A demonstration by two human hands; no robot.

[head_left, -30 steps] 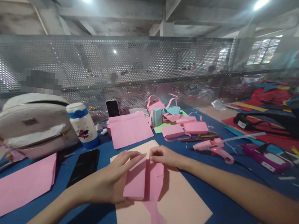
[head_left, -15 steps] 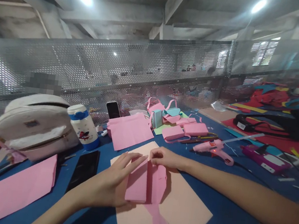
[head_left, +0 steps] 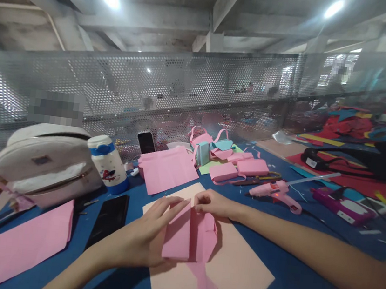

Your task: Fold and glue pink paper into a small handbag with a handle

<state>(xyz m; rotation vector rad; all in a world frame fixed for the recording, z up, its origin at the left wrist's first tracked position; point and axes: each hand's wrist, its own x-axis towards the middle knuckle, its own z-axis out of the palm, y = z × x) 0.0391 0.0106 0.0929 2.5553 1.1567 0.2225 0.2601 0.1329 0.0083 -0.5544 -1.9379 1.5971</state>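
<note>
A small folded pink paper box (head_left: 178, 236) lies on a peach paper sheet (head_left: 244, 272) in front of me. My left hand (head_left: 154, 226) is wrapped round the box's left side, thumb low and fingers over its top edge. At the box's far end, my right hand (head_left: 216, 204) has its fingers curled in a pinch on the pink paper; the fingertips are partly hidden. An open flap (head_left: 208, 235) spreads out on the box's right side. From its near end a narrow pink strip (head_left: 202, 286) runs toward me over the sheet.
A pink glue gun (head_left: 276, 192) with a lit red light lies to the right, near finished pink boxes (head_left: 251, 166). On the left are a black phone (head_left: 108, 218), a bottle (head_left: 107, 167), a white backpack (head_left: 46, 159) and pink sheets (head_left: 25, 246). A perforated metal screen (head_left: 186, 87) stands behind.
The flap on the box's right side has spread slightly further right. Both hands keep almost the same place and grip.
</note>
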